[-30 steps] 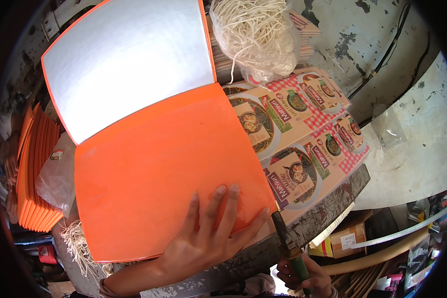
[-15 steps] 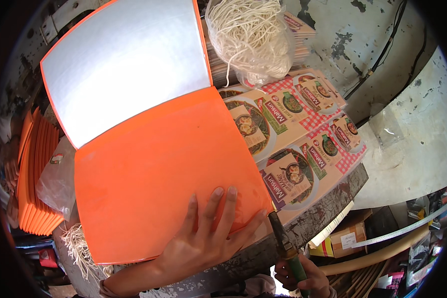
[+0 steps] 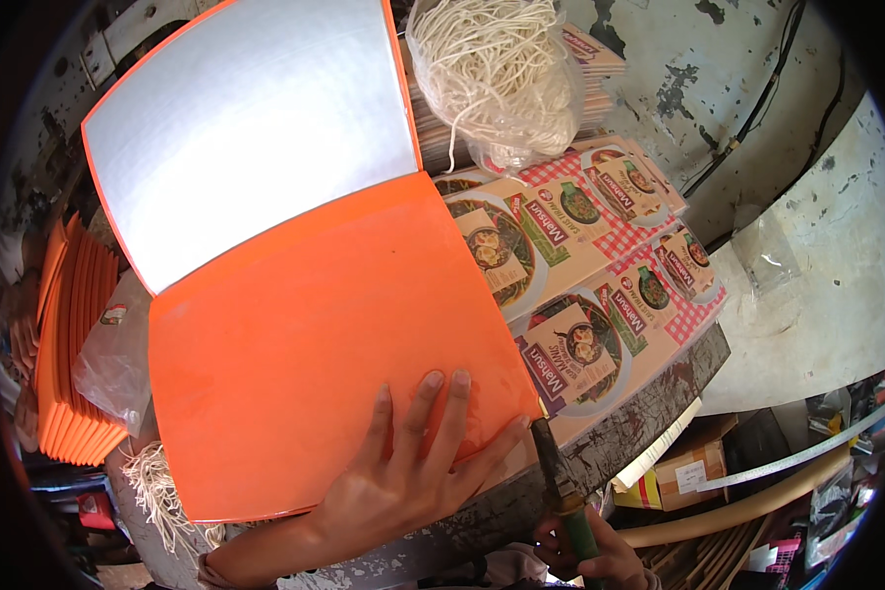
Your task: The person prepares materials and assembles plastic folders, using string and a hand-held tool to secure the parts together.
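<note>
An orange plastic-looking cover point(image 3: 305, 364) lies on the work surface, its upper part opened to a whitish panel point(image 3: 256, 118) with an orange edge. My left hand point(image 3: 403, 462) rests flat on the cover's lower right area, fingers spread and thumb toward the right corner. In my right hand point(image 3: 600, 551), at the lower edge, is a hand tool with a green handle point(image 3: 579, 534) and a dark metal shaft. The tool's end meets or nearly meets the cover's right corner; its exact kind cannot be made out.
Printed food-packaging sheets point(image 3: 600, 324) lie right of the cover. Behind them sits a clear bag of cream string point(image 3: 501, 79). A stack of orange covers point(image 3: 64, 344) stands at left beside a plastic bag point(image 3: 118, 354). A cardboard box point(image 3: 693, 472) is lower right.
My right hand and the green handle have shifted slightly left and down, so the tool stands a little steeper. My left hand stays in place on the cover.
</note>
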Motion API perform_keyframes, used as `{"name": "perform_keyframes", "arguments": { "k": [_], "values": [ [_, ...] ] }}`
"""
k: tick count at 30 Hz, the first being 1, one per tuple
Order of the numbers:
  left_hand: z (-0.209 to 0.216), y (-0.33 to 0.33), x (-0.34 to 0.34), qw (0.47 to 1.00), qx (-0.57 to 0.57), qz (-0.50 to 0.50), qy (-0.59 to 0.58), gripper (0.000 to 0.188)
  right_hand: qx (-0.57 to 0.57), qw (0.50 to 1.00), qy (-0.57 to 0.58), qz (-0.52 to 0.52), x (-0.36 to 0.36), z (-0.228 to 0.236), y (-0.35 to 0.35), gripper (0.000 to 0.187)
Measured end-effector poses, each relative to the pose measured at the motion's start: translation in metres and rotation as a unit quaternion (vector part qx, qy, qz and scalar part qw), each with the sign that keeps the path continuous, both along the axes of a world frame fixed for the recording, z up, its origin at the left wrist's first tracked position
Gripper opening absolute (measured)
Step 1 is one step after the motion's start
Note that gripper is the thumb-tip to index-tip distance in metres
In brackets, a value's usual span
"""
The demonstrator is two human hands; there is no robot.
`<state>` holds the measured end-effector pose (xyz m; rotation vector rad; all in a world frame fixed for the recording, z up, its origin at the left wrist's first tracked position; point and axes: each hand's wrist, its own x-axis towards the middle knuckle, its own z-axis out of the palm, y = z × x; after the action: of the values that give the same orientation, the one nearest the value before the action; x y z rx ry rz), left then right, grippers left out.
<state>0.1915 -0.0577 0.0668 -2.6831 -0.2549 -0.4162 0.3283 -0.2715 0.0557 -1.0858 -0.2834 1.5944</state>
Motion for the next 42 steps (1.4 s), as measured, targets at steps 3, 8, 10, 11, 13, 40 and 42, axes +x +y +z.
{"name": "perform_keyframes", "arguments": {
  "k": [3, 8, 10, 11, 13, 40, 42],
  "values": [
    [0.000, 0.002, -0.001, 1.000, 0.017, -0.005, 0.008, 0.040, -0.017, 0.999, -0.026, -0.030, -0.005, 0.005, 0.005, 0.066],
    [0.002, 0.000, -0.001, 1.000, -0.007, 0.000, 0.008, 0.040, 0.044, 0.999, -0.009, 0.003, 0.001, -0.009, 0.002, 0.064],
    [0.003, -0.001, 0.001, 1.000, -0.012, -0.003, 0.004, 0.041, 0.063, 0.998, -0.013, 0.004, 0.002, -0.008, 0.002, 0.063],
    [0.003, -0.001, 0.000, 1.000, -0.015, 0.002, 0.007, 0.041, 0.077, 0.997, -0.011, 0.011, 0.002, -0.011, 0.003, 0.063],
    [0.002, -0.001, -0.002, 1.000, -0.007, 0.010, 0.010, 0.042, 0.093, 0.995, -0.006, 0.021, 0.002, -0.014, 0.004, 0.063],
    [0.021, 0.063, 0.049, 0.885, -0.357, -0.266, 0.135, 0.072, -0.001, 0.873, -0.485, 0.049, -0.008, 0.040, 0.014, 0.049],
    [0.018, 0.064, 0.051, 0.879, -0.369, -0.278, 0.119, 0.070, -0.028, 0.871, -0.487, 0.055, -0.007, 0.038, 0.012, 0.052]
  ]
}}
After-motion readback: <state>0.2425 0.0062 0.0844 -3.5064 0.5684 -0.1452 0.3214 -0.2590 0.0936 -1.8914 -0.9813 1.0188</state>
